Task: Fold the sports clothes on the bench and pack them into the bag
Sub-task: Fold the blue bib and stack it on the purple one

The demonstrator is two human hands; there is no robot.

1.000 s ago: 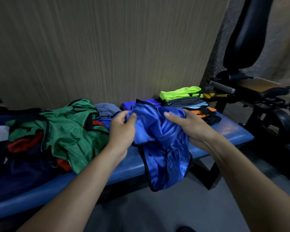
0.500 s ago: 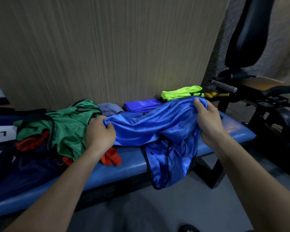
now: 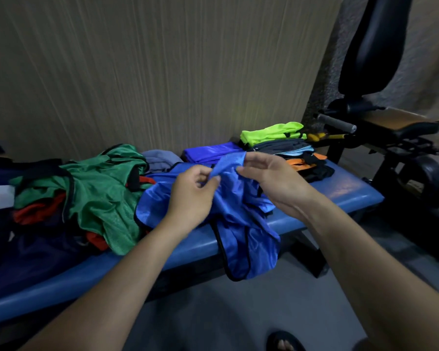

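Note:
A shiny blue jersey point(image 3: 241, 224) with black trim lies bunched on the blue bench point(image 3: 347, 193), part of it hanging over the front edge. My left hand point(image 3: 192, 196) pinches a fold of it near the top. My right hand point(image 3: 271, 178) holds the raised corner of the same jersey just to the right. A loose heap of green point(image 3: 99, 196) and red clothes sits to the left. A folded stack topped by a neon yellow piece point(image 3: 271, 133) stands at the bench's right end. A folded blue garment point(image 3: 211, 153) lies behind my hands.
A dark bag point(image 3: 23, 254) with a white label sits at the bench's left end. Black gym equipment point(image 3: 390, 138) stands close on the right. A wood-grain wall runs behind the bench. My sandalled foot point(image 3: 284, 343) shows on the grey floor.
My hands, spread wide apart with the blue jersey stretched between them, have come together at its middle. The jersey is bunched again.

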